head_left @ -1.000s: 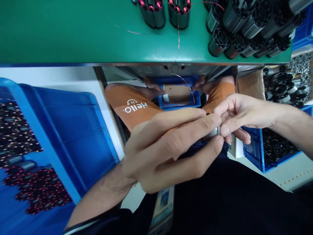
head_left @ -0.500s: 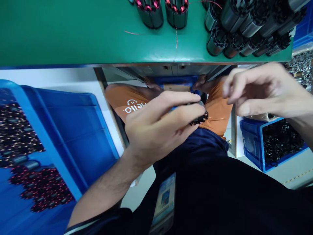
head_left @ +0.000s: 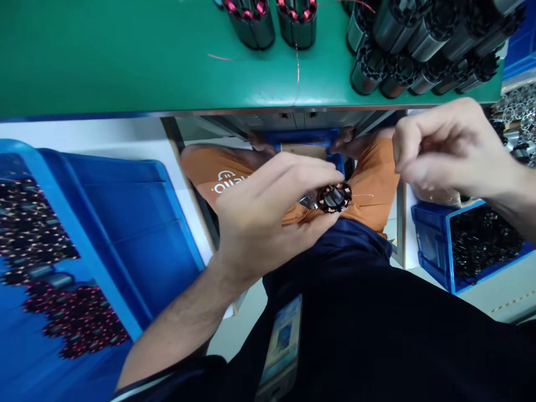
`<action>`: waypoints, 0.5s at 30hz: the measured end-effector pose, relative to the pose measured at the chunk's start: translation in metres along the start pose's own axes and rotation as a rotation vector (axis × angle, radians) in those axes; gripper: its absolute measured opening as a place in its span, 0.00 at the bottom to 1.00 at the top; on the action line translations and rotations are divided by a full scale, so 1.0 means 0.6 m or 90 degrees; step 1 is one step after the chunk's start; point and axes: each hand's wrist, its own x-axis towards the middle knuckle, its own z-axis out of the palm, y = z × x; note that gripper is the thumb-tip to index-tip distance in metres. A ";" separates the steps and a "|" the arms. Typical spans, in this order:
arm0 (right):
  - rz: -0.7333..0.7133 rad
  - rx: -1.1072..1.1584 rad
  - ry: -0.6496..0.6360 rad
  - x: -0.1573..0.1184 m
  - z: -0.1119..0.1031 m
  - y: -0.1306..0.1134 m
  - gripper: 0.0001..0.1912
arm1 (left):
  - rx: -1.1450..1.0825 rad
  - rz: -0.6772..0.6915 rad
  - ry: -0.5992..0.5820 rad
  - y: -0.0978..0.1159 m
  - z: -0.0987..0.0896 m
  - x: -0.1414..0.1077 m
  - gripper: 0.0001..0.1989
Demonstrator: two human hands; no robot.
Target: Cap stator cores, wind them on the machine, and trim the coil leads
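My left hand [head_left: 272,218] grips a wound motor stator [head_left: 334,196] between thumb and fingers, above my lap. Its open end faces up toward me, showing a dark slotted ring with copper windings around a hollow core. A thin copper wire [head_left: 366,195] sticks out to the right of it. To the right and apart from the stator, my right hand [head_left: 456,148] is raised with thumb and fingertips pinched together. Whatever those fingers hold, if anything, is too small to make out, and they are slightly blurred.
Two stators with red windings [head_left: 296,25] stand on the green bench [head_left: 125,61], near loose wire [head_left: 298,70]. Several bare stators [head_left: 368,70] are grouped at its right. A blue bin [head_left: 113,206] with many wound stators is at left; another blue bin [head_left: 433,245] of black parts sits right.
The stator has turned in my left hand, so its open end now faces the camera. My right hand has shifted slightly right, its fingers closing into a pinch.
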 end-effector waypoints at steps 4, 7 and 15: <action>0.175 0.145 -0.189 0.011 -0.007 0.035 0.25 | 0.086 0.087 0.046 -0.009 0.005 -0.010 0.07; 0.189 0.129 -0.273 0.010 0.010 0.040 0.18 | 0.070 0.078 -0.033 -0.015 0.003 -0.004 0.04; -0.029 -0.142 0.062 -0.015 -0.004 -0.014 0.24 | -0.018 -0.024 -0.074 -0.005 -0.013 0.019 0.16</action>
